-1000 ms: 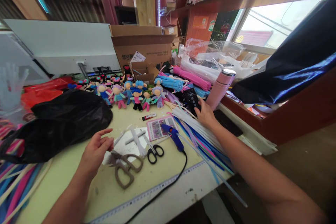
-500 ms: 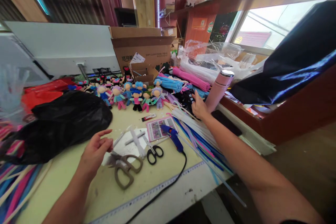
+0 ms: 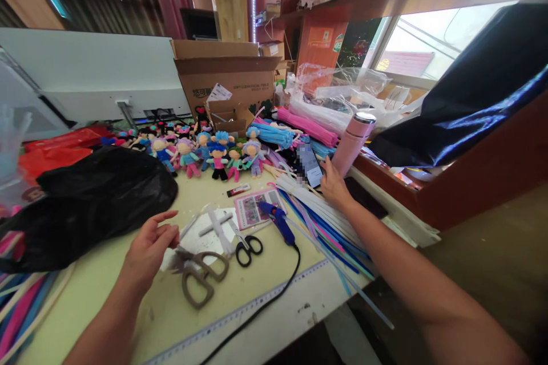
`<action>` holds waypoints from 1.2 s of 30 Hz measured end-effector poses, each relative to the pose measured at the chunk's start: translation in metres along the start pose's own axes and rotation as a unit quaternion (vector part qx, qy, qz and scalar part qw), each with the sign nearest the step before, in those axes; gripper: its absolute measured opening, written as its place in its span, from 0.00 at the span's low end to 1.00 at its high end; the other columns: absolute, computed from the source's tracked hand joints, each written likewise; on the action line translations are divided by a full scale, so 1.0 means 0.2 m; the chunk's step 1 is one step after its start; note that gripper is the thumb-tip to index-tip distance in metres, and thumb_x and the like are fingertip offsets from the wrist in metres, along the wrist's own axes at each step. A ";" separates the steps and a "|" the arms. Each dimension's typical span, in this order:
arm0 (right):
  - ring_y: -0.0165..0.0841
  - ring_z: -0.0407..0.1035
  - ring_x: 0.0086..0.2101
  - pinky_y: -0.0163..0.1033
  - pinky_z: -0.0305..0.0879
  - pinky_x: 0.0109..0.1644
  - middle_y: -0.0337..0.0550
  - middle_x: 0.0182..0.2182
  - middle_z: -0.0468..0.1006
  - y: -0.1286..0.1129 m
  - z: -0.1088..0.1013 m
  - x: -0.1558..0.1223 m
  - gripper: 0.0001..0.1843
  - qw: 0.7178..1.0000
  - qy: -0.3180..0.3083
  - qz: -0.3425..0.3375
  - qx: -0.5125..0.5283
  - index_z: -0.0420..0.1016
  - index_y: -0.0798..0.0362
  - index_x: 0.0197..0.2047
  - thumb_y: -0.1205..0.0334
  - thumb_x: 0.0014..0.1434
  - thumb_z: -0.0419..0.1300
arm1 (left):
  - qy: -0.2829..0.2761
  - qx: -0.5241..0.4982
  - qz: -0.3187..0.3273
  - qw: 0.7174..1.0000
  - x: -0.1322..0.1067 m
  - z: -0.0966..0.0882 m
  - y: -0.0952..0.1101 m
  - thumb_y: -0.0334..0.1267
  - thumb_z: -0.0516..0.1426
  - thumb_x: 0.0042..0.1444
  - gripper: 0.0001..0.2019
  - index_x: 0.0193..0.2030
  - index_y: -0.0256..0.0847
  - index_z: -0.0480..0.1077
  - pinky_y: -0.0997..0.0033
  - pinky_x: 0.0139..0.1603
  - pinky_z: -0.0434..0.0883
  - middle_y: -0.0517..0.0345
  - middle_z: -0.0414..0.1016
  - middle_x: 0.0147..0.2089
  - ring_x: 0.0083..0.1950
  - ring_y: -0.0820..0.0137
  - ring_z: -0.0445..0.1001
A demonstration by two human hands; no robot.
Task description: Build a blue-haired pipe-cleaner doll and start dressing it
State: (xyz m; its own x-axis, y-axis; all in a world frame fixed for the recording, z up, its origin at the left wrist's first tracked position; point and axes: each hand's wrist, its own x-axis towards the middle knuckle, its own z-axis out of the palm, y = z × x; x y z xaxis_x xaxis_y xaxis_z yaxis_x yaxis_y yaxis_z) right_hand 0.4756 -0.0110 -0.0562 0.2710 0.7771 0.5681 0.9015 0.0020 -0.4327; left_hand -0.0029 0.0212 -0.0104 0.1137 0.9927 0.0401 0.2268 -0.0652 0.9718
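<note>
Left of centre, the left hand [image 3: 149, 245] hangs loosely curled and empty near the large scissors [image 3: 205, 274], while right of centre the half-curled right hand [image 3: 336, 183] meets the lit phone's [image 3: 311, 165] right edge, any grip unclear.

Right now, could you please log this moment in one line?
Right hand: at edge of lit phone, grip unclear; left hand: near large scissors, nothing visibly held; around: dolls, glue gun, small scissors, flask

On the counter [image 3: 246, 280], scissors [image 3: 242, 238] lie left of the glue gun [image 3: 280, 222], a card [image 3: 248, 209] partly beneath it, pipe cleaners [image 3: 314, 202] to its right, dolls [image 3: 218, 155] rear left, and a phone [image 3: 311, 165] rear right.
</note>
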 end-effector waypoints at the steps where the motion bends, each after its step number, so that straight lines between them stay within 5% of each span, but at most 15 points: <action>1: 0.46 0.61 0.58 0.58 0.59 0.61 0.62 0.56 0.69 0.00 0.00 0.00 0.39 1.000 -0.002 -0.001 -0.003 0.41 0.67 0.69 0.70 0.54 0.46 | 0.000 0.001 -0.001 1.000 0.00 0.00 0.00 0.50 0.60 0.47 0.26 0.50 0.37 0.64 0.73 0.30 0.63 0.66 0.67 0.21 0.26 0.73 0.64; 18: 0.46 0.62 0.56 0.54 0.60 0.61 0.63 0.56 0.67 -0.01 0.07 -0.08 0.43 0.999 -0.018 -0.007 -0.031 0.35 0.67 0.70 0.73 0.53 0.47 | 0.009 0.009 -0.007 1.000 0.01 -0.01 -0.01 0.54 0.61 0.44 0.28 0.49 0.39 0.65 0.73 0.30 0.64 0.66 0.67 0.21 0.26 0.72 0.64; 36: 0.48 0.61 0.57 0.59 0.58 0.61 0.65 0.56 0.67 -0.01 0.06 -0.07 0.39 1.000 -0.003 0.018 -0.005 0.42 0.67 0.68 0.71 0.54 0.47 | 0.007 0.003 -0.012 1.000 -0.01 0.00 0.03 0.52 0.61 0.44 0.28 0.48 0.38 0.65 0.73 0.30 0.63 0.66 0.66 0.20 0.26 0.72 0.63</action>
State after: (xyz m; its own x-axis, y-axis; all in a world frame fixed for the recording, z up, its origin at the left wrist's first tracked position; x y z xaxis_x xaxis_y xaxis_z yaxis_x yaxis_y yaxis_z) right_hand 0.4656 -0.0140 -0.0711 0.3011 0.7806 0.5478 0.8949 -0.0328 -0.4451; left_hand -0.0006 0.0188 -0.0039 0.0938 0.9954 0.0195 0.2355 -0.0412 0.9710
